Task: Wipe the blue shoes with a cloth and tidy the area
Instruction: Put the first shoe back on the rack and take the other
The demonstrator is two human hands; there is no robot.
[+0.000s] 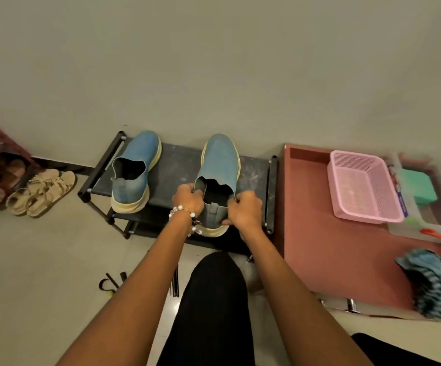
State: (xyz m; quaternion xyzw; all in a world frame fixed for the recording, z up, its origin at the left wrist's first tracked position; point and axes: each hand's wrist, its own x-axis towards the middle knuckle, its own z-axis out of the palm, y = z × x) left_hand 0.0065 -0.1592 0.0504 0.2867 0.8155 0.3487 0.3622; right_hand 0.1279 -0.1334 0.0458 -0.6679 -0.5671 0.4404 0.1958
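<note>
In the head view, two blue shoes stand on a black rack (177,165) at the centre of the frame, against a pale wall, toes pointing up in the frame. The left shoe (132,167) stands alone, well apart from both hands. The right shoe (220,167) is held at its heel end, which is the lower part in the frame.

The left hand (189,199) has its fingers curled over the left edge of the shoe's opening and grips it; a bead bracelet (187,215) sits on the wrist. The right hand (244,210) is also curled and pinches the right edge of the opening and the heel part, with the thumb low on the back of the heel. Both hands touch the same shoe and cover part of its heel.

The cloth (429,281), blue with stripes, lies at the lower right of the frame on a reddish tabletop (333,247), far from the hands. Above it in the frame is a pink basket (359,186), and at its right a clear box (420,225) with something green, which is blurred. At middle left, a pair of beige sandals (42,192) lies on the floor beside the rack. A leg in black cloth is at the lower centre.
</note>
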